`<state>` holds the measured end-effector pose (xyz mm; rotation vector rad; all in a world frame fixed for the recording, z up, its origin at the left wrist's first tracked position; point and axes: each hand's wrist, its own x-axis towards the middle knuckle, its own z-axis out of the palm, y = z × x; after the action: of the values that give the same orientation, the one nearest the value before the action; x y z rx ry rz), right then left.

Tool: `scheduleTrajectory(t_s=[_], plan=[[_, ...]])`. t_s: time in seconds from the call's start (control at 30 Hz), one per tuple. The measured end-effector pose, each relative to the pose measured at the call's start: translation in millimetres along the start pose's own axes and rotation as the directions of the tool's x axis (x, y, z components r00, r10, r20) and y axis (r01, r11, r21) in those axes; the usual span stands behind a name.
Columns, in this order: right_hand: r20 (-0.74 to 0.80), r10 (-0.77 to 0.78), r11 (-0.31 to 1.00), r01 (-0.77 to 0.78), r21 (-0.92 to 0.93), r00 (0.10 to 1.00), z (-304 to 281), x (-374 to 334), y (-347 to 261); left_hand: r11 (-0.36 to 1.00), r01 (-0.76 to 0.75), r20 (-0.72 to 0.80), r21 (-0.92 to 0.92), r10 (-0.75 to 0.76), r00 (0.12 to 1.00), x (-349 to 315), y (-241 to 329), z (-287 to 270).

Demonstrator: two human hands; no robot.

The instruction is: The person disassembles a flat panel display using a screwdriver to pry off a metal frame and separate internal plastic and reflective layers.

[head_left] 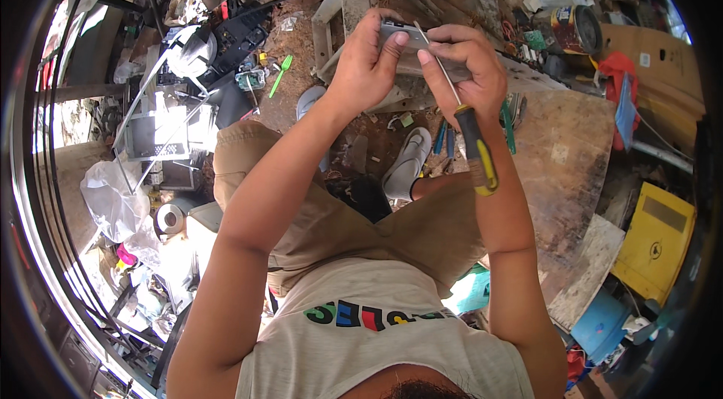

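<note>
Between my two hands is a small flat grey metal device [413, 38], its exact kind too small to make out. My left hand [370, 60] grips its left end, thumb pressed on the face. A screwdriver [477, 152] with a black and yellow handle lies through my right hand [468, 68], its handle hanging below the palm along the forearm. The shaft runs up past the fingers, and the tip reaches the device's upper edge. My right fingers are curled round the shaft, close to the device's right end.
A worn wooden frame [329, 38] stands under and beyond my hands. On the ground at left lies a green plastic fork [281, 75] near black electronic parts [239, 41]. To the right are a stained wooden board [566, 150], a tin can [575, 28] and a yellow panel [654, 242].
</note>
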<state>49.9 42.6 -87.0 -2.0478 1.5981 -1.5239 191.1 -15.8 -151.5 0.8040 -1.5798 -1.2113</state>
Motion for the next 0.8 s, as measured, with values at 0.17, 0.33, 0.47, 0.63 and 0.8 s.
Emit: scheduleTrajectory(t_s=[0.17, 0.33, 0.47, 0.63, 0.8], plan=[[0.04, -0.026, 0.999, 0.024, 0.047, 0.999, -3.9, 2.2, 7.1, 1.0, 0.016, 0.006, 0.008, -0.016, 1.0, 0.7, -0.7, 1.3], [0.097, -0.077, 0.997, 0.075, 0.021, 0.992, -7.2, 5.9, 8.9, 0.998, 0.022, 0.022, -0.052, -0.021, 1.0, -0.2, -6.5, 1.9], [0.183, -0.075, 0.994, 0.058, 0.096, 0.98, -13.0, 15.0, 9.6, 0.999, 0.041, 0.031, -0.035, -0.04, 0.999, -1.2, -2.5, 1.2], [0.245, -0.021, 0.989, -0.015, 0.146, 0.969, -17.7, 22.8, 19.6, 0.998, 0.058, 0.062, -0.026, -0.057, 0.996, 1.0, -5.0, -2.8], [0.143, -0.244, 0.97, 0.243, 0.024, 0.959, -7.8, 12.4, 20.7, 1.0, 0.022, 0.06, -0.02, -0.021, 0.998, 4.0, -0.2, -2.9]])
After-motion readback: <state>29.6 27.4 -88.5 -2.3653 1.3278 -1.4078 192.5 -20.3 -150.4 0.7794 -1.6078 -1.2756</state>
